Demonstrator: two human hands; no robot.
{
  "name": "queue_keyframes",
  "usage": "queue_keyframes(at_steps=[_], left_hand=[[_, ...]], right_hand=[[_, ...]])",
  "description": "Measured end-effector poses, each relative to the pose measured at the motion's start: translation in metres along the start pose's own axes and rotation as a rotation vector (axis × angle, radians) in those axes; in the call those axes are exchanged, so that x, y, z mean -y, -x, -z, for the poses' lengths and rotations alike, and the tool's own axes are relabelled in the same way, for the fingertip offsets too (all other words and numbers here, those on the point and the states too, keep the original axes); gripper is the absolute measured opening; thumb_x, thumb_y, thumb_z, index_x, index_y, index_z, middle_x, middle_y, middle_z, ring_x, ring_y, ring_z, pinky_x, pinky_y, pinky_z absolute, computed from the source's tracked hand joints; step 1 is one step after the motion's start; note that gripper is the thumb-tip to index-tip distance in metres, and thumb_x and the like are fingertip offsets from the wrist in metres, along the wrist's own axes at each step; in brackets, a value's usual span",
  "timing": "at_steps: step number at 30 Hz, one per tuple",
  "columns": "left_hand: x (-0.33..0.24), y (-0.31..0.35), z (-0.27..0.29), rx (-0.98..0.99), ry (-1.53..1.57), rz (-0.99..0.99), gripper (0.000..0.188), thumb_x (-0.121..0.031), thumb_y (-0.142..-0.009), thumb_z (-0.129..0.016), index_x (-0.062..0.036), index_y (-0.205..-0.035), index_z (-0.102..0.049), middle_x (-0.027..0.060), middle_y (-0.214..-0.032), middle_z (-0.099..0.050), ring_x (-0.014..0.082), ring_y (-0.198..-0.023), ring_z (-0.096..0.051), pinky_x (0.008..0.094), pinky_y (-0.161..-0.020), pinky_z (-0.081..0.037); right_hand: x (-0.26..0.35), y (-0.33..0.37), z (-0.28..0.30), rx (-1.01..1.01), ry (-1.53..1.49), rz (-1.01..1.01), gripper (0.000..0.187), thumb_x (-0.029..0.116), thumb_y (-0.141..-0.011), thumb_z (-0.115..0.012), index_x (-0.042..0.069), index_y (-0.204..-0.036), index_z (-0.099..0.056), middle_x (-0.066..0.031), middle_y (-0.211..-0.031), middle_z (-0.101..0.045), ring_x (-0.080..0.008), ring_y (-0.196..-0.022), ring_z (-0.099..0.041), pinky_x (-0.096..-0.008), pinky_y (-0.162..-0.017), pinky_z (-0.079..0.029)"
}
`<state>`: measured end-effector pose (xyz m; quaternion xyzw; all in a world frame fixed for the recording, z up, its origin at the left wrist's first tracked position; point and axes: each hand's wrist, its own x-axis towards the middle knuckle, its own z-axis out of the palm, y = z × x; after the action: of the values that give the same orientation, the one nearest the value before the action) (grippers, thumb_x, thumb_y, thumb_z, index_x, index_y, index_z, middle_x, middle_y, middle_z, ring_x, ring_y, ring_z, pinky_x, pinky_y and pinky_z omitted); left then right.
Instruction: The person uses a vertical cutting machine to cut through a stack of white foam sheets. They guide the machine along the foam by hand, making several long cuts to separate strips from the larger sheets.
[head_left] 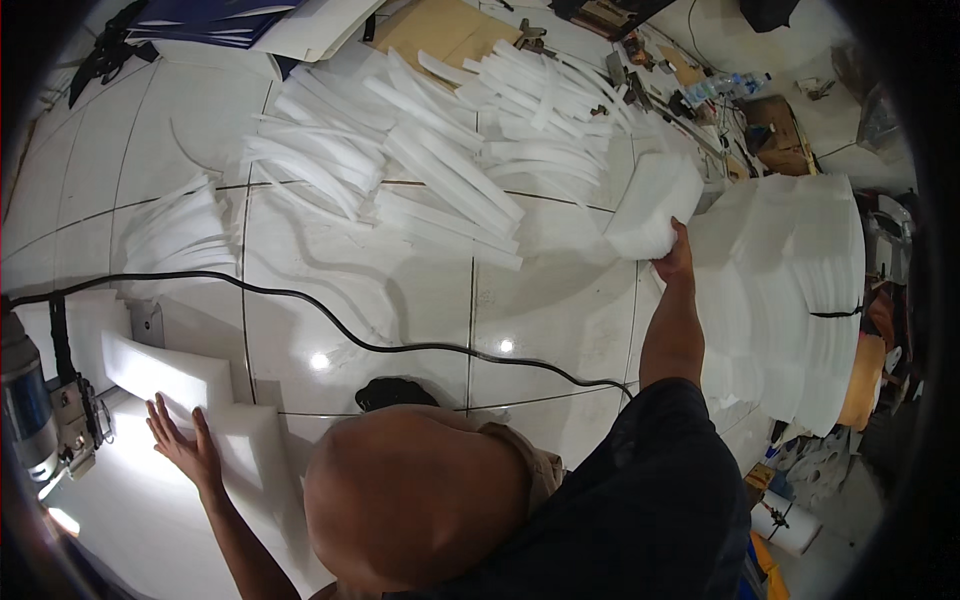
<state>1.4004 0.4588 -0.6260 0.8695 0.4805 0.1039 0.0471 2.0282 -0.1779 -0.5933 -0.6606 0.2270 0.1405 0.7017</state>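
My left hand (188, 446) lies flat with its fingers spread over white foam at the lower left. Its fingertips touch the lower edge of a thick white foam piece (165, 372), which rests on a larger white foam block (250, 450). Out at the far right, my right hand (677, 255) grips the near end of another white foam block (655, 205). Part of that hand is hidden behind the block's end. Just right of it stands a tall layered stack of white foam sheets (770, 300).
Loose white foam strips (450, 170) lie in several piles across the tiled floor (430, 310). A black cable (400, 347) crosses the tiles. Beside the left foam stands a metal machine (30, 400) with a lit lamp (64, 520). Tools and plastic bottles (725, 88) lie at the back right.
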Motion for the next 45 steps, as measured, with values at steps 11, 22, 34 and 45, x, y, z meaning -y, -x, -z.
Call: queue_keyframes(at_steps=[11, 22, 34, 45], left_hand=[[0.001, -0.001, 0.001, -0.011, -0.011, 0.004, 0.067, -0.048, -0.092, -0.059, -0.0212, -0.151, -0.038, 0.012, -0.159, -0.03, 0.0433, -0.145, -0.024, 0.0712, -0.109, -0.013], [-0.015, 0.002, -0.002, 0.011, 0.032, 0.03, 0.069, -0.044, -0.09, -0.063, -0.021, -0.151, -0.038, 0.0125, -0.158, -0.031, 0.0432, -0.146, -0.023, 0.0714, -0.11, -0.013], [-0.001, 0.006, 0.007, 0.001, 0.014, 0.054, 0.07, -0.037, -0.09, -0.066, -0.0184, -0.151, -0.038, 0.0124, -0.158, -0.032, 0.0414, -0.146, -0.023, 0.0684, -0.112, -0.011], [-0.03, -0.004, 0.012, 0.015, 0.061, 0.087, 0.076, -0.046, -0.08, -0.072, -0.017, -0.146, -0.045, 0.0191, -0.154, -0.035, 0.0444, -0.144, -0.026, 0.0698, -0.11, -0.015]], right_hand=[[0.031, 0.037, -0.076, -0.634, 1.518, 1.079, 0.058, 0.033, -0.079, -0.074, 0.003, -0.126, -0.059, -0.0219, -0.132, -0.054, -0.039, -0.121, -0.052, -0.0476, -0.103, -0.041], [-0.039, -0.038, -0.147, -0.205, 2.597, 0.187, 0.044, 0.031, -0.097, -0.043, 0.011, -0.132, -0.061, -0.0113, -0.143, -0.053, -0.0363, -0.135, -0.045, -0.0639, -0.113, -0.018], [-0.055, -0.041, -0.091, -0.304, 2.339, 0.526, 0.041, 0.029, -0.093, -0.052, 0.008, -0.126, -0.061, -0.013, -0.129, -0.06, -0.0317, -0.124, -0.054, -0.0559, -0.107, -0.035], [-0.122, 0.258, -0.392, 1.179, 0.775, 0.609, 0.033, 0.007, -0.09, -0.064, 0.003, -0.122, -0.058, -0.0036, -0.101, -0.058, -0.012, -0.088, -0.057, -0.0288, -0.083, -0.049]])
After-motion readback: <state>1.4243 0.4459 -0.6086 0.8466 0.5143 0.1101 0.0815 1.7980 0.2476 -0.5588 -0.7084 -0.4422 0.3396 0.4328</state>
